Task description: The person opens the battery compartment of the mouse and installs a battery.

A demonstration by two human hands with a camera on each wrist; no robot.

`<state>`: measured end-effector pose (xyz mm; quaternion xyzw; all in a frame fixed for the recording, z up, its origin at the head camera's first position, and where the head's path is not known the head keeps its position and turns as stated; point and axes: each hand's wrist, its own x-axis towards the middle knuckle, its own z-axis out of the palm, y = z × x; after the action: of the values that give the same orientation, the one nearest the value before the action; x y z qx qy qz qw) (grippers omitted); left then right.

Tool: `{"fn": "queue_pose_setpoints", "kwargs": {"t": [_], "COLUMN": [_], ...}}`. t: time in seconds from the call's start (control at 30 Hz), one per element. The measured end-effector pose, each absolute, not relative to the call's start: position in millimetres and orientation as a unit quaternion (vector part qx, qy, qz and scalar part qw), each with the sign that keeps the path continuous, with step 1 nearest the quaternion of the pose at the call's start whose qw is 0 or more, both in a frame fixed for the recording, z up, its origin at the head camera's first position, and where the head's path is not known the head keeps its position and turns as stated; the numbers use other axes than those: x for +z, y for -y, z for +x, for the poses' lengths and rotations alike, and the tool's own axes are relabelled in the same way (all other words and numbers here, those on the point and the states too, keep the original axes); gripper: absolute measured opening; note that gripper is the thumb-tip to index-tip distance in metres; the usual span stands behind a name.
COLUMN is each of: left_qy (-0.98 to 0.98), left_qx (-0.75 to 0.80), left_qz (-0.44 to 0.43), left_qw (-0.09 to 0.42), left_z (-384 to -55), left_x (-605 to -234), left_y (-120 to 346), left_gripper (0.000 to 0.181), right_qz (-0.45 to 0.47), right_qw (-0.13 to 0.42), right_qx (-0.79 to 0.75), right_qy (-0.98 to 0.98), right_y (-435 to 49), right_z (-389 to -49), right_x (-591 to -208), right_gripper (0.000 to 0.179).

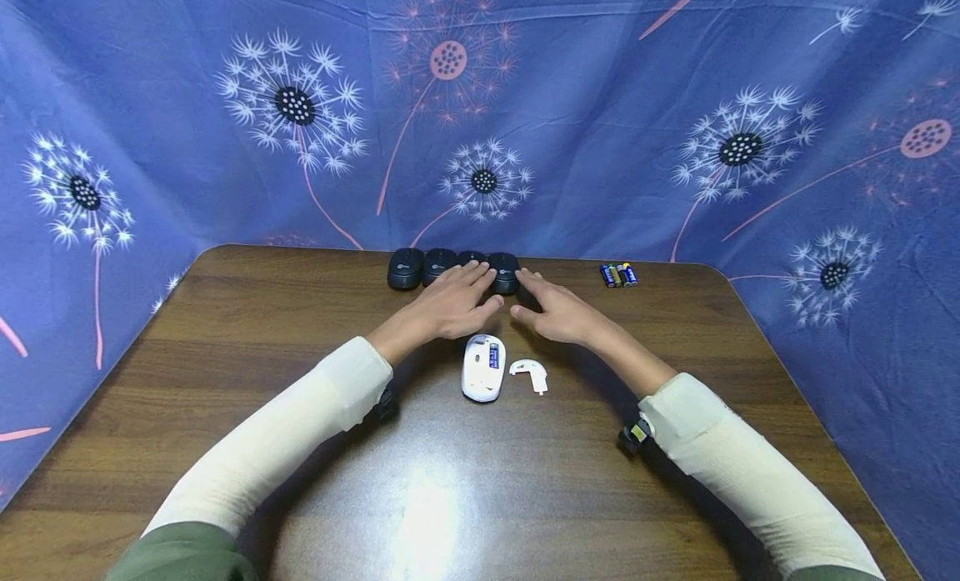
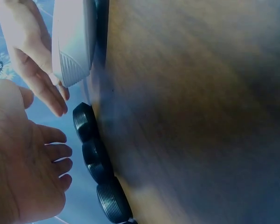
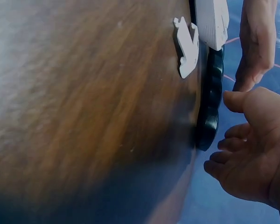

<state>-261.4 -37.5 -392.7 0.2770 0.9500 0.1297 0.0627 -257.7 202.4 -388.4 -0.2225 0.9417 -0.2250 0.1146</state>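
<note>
Working outward on the bench [image 1: 225, 414]: white mouse [image 1: 483, 367], belly up, its cover [image 1: 529, 373] beside it. Beyond, my left hand [image 1: 450, 302] and right hand [image 1: 558, 313] hover, fingers spread, over four black mice [image 1: 504, 272]. I judge them light, slick; grip the sides. The third is mostly hidden.

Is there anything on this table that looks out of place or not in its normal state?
Yes. The white mouse lies upside down with its battery bay open, a battery showing inside. Its cover lies detached on the table just to its right. The black mice sit in a neat row.
</note>
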Motion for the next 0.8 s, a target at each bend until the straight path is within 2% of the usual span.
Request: {"fn": "queue_pose_setpoints", "kwargs": {"t": [0.37, 0.8], "left_qy": [-0.949, -0.948], "left_qx": [0.123, 0.133], "left_qz": [0.276, 0.275], "left_qw": [0.093, 0.094], "left_z": [-273, -275], "left_x": [-395, -393], "left_y": [28, 25], "left_gripper": [0.073, 0.07], "right_qz": [-0.238, -0.235], "right_qw": [0.122, 0.123], "right_qx": [-0.19, -0.165], "right_qy": [-0.945, -0.95], "right_y": [-194, -191], "right_z": [-265, -266], "right_x": [-387, -390], "right_gripper": [0.077, 0.077]}}
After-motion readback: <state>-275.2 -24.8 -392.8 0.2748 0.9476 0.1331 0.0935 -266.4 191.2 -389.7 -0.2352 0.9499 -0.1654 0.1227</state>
